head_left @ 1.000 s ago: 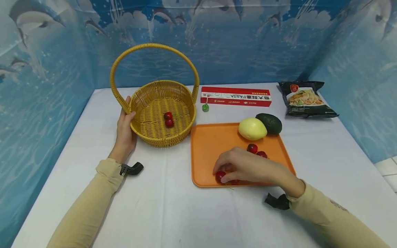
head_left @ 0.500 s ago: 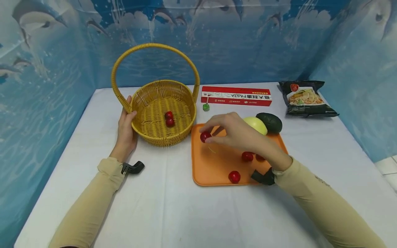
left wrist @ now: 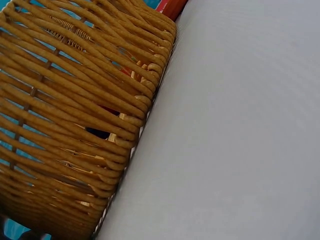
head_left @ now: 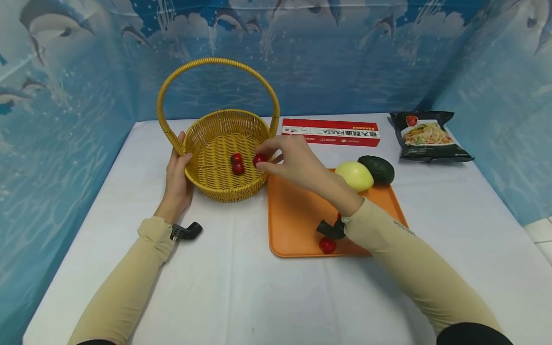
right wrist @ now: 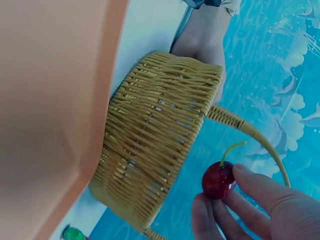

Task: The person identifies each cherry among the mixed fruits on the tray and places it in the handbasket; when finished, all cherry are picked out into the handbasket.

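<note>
Right hand (head_left: 293, 160) pinches a dark red cherry (head_left: 259, 160) between thumb and fingertips, raised above rim level at the right side of a yellow wicker basket (head_left: 211, 167); its curved stem shows in the right wrist view. Left hand (head_left: 176, 177) grips the basket's left side, thumb hooked over the rim beside the base of the tall handle (head_left: 219, 61). Two cherries (head_left: 237, 164) lie touching on the basket floor.

Just right of the basket lies an orange tray (head_left: 295, 215), with a single cherry (head_left: 327, 245) at its near edge, partly beneath the right forearm (head_left: 388, 239). A lemon (head_left: 354, 176) sits at the tray's far right, against a dark green avocado (head_left: 376, 170). Farther back lie a red pasta box (head_left: 330, 132) and, far right, a black noodle packet (head_left: 427, 136).
</note>
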### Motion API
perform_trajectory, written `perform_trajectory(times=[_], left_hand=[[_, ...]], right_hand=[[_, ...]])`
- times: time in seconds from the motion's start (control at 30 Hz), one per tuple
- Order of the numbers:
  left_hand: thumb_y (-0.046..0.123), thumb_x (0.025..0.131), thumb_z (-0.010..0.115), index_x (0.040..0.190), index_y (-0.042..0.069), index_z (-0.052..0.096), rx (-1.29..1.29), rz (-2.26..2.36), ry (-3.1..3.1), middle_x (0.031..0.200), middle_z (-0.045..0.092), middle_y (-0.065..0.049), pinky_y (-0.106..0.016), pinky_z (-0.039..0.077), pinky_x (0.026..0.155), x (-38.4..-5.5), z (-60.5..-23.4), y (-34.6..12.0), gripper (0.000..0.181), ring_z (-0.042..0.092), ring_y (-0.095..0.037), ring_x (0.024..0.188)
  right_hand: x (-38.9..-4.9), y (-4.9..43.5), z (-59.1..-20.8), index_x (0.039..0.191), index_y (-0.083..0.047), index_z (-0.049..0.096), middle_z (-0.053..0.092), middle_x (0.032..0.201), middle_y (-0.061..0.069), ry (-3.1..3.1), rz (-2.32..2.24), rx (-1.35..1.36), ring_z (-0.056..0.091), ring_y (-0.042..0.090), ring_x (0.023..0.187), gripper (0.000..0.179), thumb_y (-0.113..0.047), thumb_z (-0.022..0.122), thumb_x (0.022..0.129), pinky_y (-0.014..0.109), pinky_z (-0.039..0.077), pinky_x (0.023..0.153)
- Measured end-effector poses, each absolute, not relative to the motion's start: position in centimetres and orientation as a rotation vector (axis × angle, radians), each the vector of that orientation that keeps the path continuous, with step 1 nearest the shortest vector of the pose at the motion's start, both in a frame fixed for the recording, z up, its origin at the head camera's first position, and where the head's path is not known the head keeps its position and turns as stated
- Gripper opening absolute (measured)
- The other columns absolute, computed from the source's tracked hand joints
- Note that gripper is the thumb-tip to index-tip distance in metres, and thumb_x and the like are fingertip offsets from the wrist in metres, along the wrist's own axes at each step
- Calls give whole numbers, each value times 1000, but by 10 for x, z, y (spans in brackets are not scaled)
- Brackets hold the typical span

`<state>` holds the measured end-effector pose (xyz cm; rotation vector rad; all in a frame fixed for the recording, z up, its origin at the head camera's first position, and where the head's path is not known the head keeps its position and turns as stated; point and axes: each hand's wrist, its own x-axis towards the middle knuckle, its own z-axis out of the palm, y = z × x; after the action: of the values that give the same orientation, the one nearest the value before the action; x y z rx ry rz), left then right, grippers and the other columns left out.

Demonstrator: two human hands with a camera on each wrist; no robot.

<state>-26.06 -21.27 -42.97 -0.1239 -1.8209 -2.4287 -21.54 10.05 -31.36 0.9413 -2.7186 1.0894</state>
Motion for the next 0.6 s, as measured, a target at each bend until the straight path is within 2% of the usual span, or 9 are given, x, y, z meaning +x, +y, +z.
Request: perform_trajectory(times=[0.17, 0.6], left_hand=[[14, 108, 43, 167, 36, 29, -128, -2427, -1825, 173, 26, 8, -37, 22, 130, -262, -429, -214, 65, 27, -22, 159], [14, 107, 43, 167, 35, 30, -122, -2429, -1817, 173, 27, 8, -36, 21, 131, -261, -427, -213, 65, 27, -21, 159]], right_hand=[[-214, 101, -316, 135, -7, 72, 77, 124, 8, -2772, 1087, 885, 73, 22, 106, 41, -21, 78, 96, 39, 62, 91], [-192, 146, -316, 132, -10, 73, 77, 123, 6, -2831, 1044, 801, 73, 23, 110, 38, -22, 77, 97, 44, 61, 95]])
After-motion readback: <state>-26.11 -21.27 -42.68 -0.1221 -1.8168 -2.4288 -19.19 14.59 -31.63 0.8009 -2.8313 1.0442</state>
